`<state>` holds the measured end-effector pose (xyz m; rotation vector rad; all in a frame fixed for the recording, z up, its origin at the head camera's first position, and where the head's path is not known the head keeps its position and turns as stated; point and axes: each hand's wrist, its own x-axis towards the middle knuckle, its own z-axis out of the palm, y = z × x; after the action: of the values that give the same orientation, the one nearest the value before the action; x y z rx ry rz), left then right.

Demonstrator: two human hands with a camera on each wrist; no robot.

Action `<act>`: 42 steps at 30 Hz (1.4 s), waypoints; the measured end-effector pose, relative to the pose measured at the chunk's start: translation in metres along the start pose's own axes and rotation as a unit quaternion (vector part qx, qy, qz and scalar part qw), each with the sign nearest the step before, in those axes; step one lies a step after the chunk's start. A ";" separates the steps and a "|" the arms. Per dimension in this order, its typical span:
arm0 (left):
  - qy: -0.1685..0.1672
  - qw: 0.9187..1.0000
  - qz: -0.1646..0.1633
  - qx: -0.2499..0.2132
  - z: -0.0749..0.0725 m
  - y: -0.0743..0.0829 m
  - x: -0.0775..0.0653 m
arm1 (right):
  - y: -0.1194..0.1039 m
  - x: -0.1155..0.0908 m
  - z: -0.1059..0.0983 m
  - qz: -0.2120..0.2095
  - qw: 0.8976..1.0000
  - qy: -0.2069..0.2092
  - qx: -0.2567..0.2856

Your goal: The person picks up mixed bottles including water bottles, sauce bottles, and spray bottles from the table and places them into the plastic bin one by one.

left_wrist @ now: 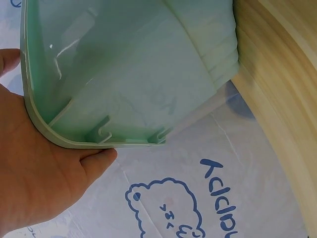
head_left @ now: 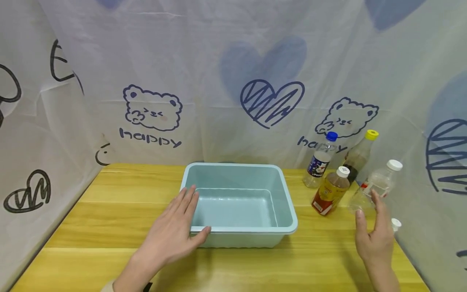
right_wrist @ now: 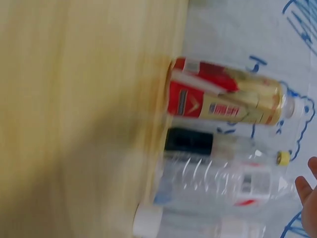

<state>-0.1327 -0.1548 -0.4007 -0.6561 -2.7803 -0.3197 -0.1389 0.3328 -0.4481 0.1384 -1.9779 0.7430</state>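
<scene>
A light blue plastic basin (head_left: 237, 198) stands mid-table with nothing in it. My left hand (head_left: 182, 221) rests on its front-left corner, fingers straight along the left rim and thumb against the front rim. In the left wrist view the palm (left_wrist: 34, 173) lies against the basin's rounded corner (left_wrist: 129, 64). My right hand (head_left: 373, 237) hovers open at the right, fingers pointing up beside a clear bottle (head_left: 375, 184) with a white cap. Whether it touches the bottle I cannot tell. Only its fingertips (right_wrist: 309, 198) show in the blurred right wrist view, near the clear bottle (right_wrist: 218, 183).
Beside the clear bottle stand an amber bottle with a red label (head_left: 330, 192) (right_wrist: 223, 99), a blue-capped bottle (head_left: 321, 162) and a dark yellow-capped bottle (head_left: 359, 156). Another white cap (head_left: 395, 224) shows by the right cloth wall. Printed cloth encloses the wooden table (head_left: 109, 211).
</scene>
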 end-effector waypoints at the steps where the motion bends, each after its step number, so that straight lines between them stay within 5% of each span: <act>1: -0.001 1.000 -0.001 -0.001 0.000 0.000 0.000 | 0.004 -0.001 -0.003 0.013 1.000 -0.006 -0.009; 15: -0.007 1.000 -0.004 -0.003 -0.002 -0.001 0.000 | 0.045 -0.004 -0.030 0.112 0.991 -0.045 -0.066; 26: -0.006 1.000 0.000 -0.004 -0.001 0.001 0.001 | 0.061 -0.007 -0.038 0.134 0.986 -0.063 -0.076; 42: -0.005 1.000 -0.002 -0.001 -0.001 -0.001 0.000 | 0.058 -0.004 -0.042 0.271 0.944 -0.132 -0.134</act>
<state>-0.1332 -0.1556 -0.3997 -0.6556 -2.7914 -0.3202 -0.1279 0.4023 -0.4630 -0.5162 -2.3868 0.8167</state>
